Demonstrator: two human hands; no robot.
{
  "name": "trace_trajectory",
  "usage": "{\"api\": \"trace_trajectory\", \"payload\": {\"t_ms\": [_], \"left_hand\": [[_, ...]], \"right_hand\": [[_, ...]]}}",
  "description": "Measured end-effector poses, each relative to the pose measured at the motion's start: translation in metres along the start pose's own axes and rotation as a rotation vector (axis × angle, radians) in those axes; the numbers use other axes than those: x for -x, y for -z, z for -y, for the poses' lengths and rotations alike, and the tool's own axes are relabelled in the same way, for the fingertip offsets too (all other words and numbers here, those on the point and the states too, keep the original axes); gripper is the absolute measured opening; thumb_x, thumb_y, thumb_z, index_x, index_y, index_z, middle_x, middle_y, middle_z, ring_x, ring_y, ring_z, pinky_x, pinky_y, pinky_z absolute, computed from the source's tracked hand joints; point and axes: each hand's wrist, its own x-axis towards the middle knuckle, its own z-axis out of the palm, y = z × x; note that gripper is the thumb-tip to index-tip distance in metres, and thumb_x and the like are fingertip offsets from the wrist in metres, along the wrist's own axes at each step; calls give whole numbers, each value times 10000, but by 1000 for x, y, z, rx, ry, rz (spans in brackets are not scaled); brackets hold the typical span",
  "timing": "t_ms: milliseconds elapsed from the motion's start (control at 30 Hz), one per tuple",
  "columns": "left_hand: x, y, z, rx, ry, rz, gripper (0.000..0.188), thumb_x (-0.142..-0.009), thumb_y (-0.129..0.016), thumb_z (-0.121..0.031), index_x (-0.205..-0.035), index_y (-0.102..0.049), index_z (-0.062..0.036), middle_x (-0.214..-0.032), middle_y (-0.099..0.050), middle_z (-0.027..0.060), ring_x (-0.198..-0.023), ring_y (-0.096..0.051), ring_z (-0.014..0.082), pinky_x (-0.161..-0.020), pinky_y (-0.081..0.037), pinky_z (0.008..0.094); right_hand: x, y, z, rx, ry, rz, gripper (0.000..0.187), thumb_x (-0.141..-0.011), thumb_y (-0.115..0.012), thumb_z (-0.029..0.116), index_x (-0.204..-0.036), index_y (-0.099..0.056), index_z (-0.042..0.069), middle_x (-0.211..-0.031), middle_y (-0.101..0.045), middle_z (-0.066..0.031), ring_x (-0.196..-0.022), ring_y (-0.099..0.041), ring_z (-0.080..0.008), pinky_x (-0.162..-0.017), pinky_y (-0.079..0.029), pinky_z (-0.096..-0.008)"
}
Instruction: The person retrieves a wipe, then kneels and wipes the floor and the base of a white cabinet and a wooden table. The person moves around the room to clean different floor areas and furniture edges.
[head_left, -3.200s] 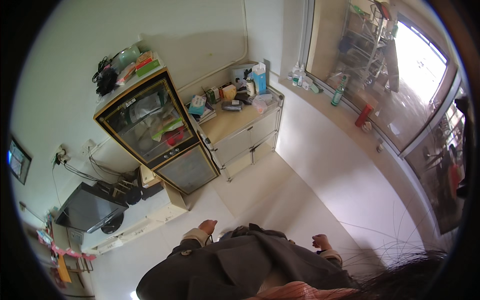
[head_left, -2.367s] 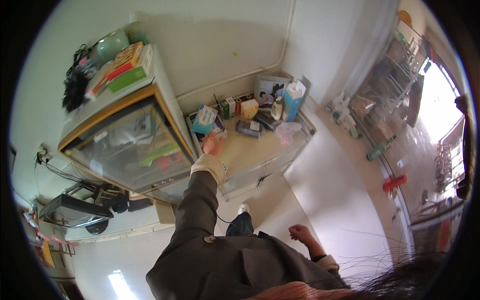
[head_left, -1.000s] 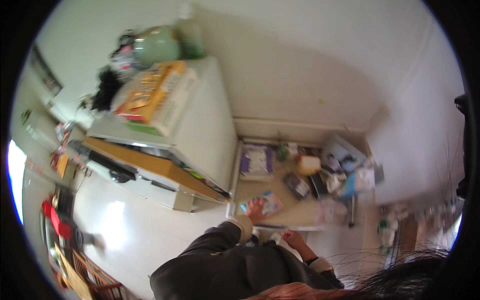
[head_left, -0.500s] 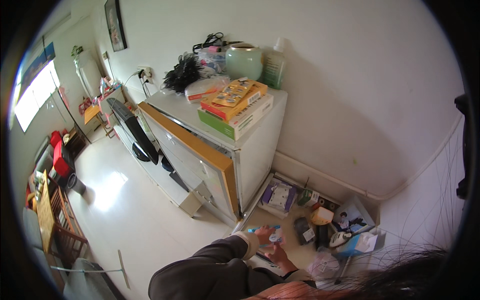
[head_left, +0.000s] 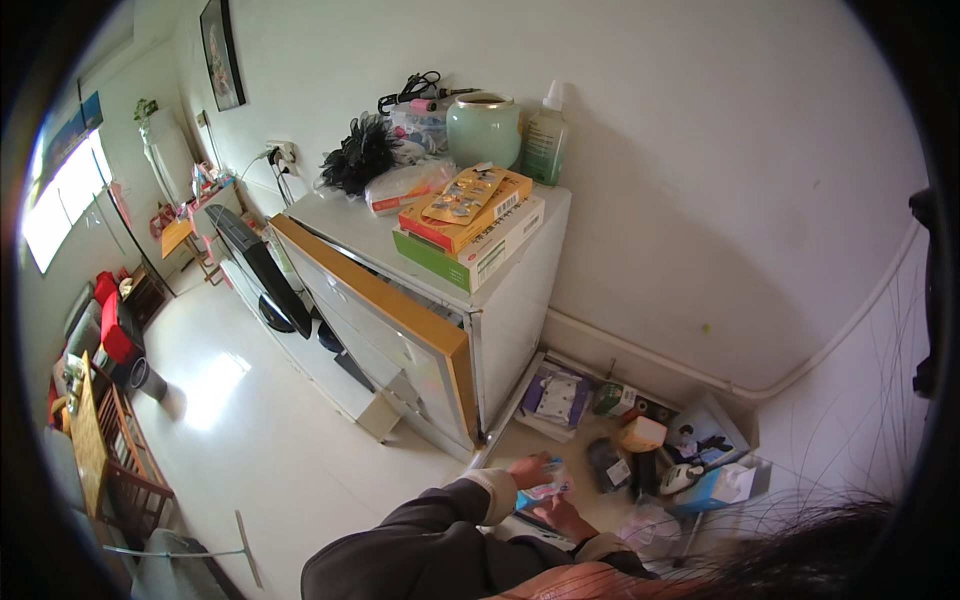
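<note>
At the lower centre, my left hand (head_left: 532, 470) grips a small blue, pink and white plastic packet (head_left: 546, 489) from its far left side. Just nearer and to the right, my right hand (head_left: 566, 516) has its fingers closed on the same packet's near edge. What is inside the packet cannot be made out. Both hands are over a low cluttered surface, beside a dark container (head_left: 607, 464) with a pale label. My left arm wears a dark sleeve with a cream cuff (head_left: 495, 494).
A white cabinet (head_left: 522, 300) with its wood-edged door (head_left: 400, 310) ajar stands ahead, bearing boxes (head_left: 470, 235), a green jar (head_left: 482, 130) and a bottle (head_left: 546, 140). Right of my hands are a framed picture (head_left: 705, 432), a tissue box (head_left: 722, 488) and a purple package (head_left: 556, 396).
The packet has been turned and bunched between my hands, now showing more pink. My left hand has shifted slightly right. The view has tilted a little.
</note>
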Motion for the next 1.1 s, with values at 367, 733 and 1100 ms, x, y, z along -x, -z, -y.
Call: {"api": "trace_trajectory", "payload": {"t_ms": [367, 733, 1100], "left_hand": [[-24, 28, 70, 290, 279, -106, 334, -834, -628, -192, -1108, -570, -12, -929, -641, 137, -840, -616, 214, -714, -496, 339], [2, 35, 37, 275, 164, -270, 238, -861, -584, -181, -1031, -564, -15, -927, -636, 134, -833, -622, 264, -711, -492, 371], [33, 39, 13, -251, -200, -244, 177, -777, -488, -40, -838, -638, -112, -1140, -562, 111, -1027, -561, 325, -807, -490, 412]], "right_hand": [[26, 1, -22, -30, 161, -330, 440, -789, -622, 298, -1123, -553, 20, -1038, -613, -186, -959, -591, -331, -800, -472, -423], [-14, 20, 11, -134, 106, -443, 228, -806, -597, 234, -942, -648, 58, -856, -649, -150, -821, -628, -312, -714, -489, -401], [-41, 19, 24, -77, -274, -363, 211, -694, -669, 285, -798, -667, 101, -824, -663, -130, -799, -634, -319, -708, -498, -422]]}}
